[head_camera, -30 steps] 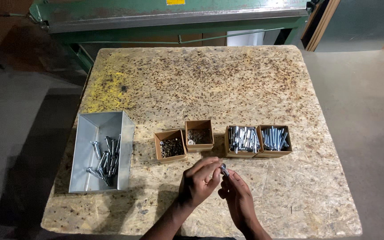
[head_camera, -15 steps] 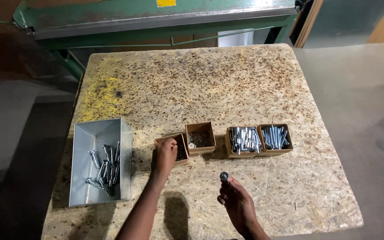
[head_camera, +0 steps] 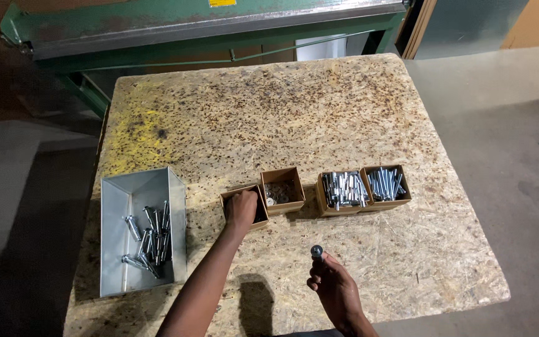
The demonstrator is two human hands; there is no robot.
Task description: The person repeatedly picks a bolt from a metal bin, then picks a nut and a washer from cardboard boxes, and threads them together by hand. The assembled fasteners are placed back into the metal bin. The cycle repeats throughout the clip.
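We see even, moderately bright light from above, so our left hand (head_camera: 241,209) and right hand (head_camera: 334,288) drop soft shadows just below them. Focus holds sharp around both hands; the floor far left sinks into dimness, with no glare.

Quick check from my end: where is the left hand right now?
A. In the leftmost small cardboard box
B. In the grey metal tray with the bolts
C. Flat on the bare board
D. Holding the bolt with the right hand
A: the left hand reaches into the leftmost small brown cardboard box, apart from the grey metal tray, while the right hand alone holds up the silver bolt.
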